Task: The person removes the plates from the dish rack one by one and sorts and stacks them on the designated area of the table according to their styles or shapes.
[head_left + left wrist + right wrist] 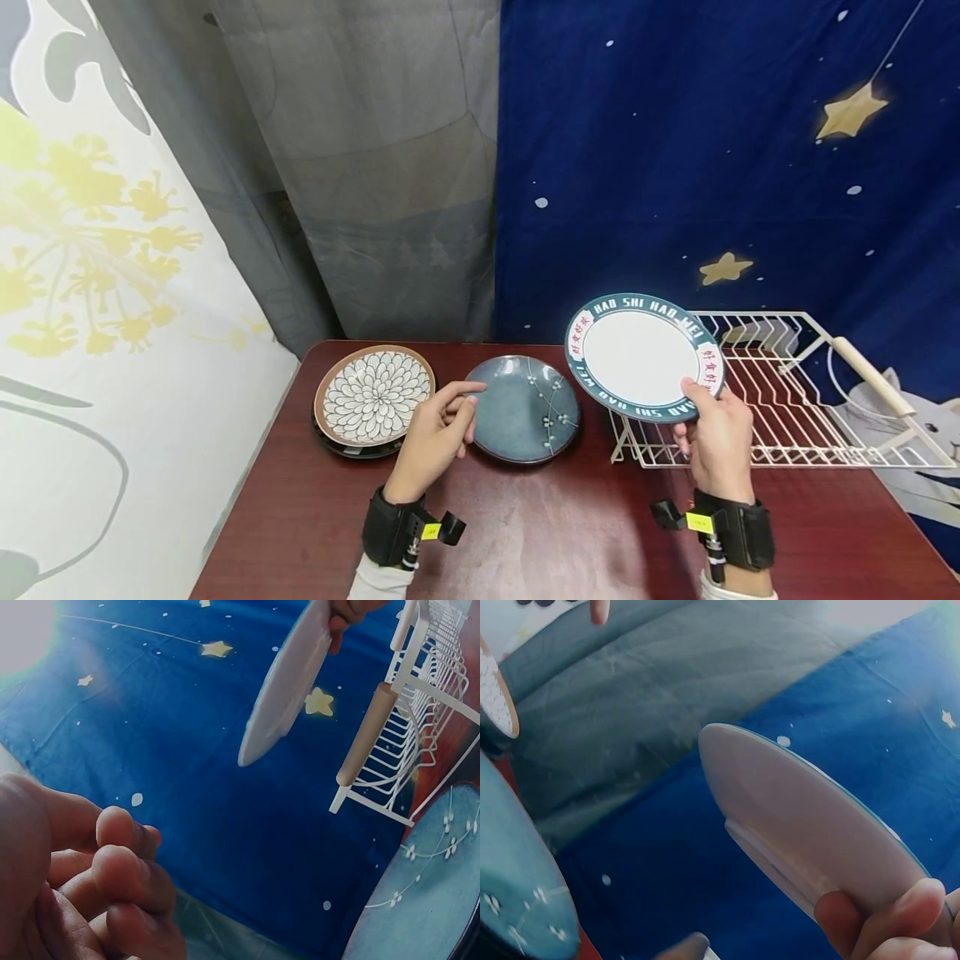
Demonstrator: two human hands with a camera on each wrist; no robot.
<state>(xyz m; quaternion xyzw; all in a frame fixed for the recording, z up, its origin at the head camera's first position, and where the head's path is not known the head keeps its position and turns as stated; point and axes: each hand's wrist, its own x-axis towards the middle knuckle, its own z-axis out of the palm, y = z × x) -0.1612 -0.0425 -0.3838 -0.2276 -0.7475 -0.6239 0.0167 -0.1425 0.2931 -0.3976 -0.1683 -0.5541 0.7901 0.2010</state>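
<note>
My right hand pinches the lower right rim of a white plate with a green lettered border, thumb on the face and fingers behind. The plate is raised and tilted, overlapping the left part of a white wire dish rack in the head view. Its pale underside and foot ring show in the right wrist view. Between the hands lies a blue-grey plate with a blossom-branch pattern. My left hand hovers at that plate's left edge, fingers loosely bent and holding nothing.
At the left, a brown-rimmed plate with a white petal pattern sits on a darker plate. The rack has a wooden handle on its right side. Curtains hang behind the reddish-brown table.
</note>
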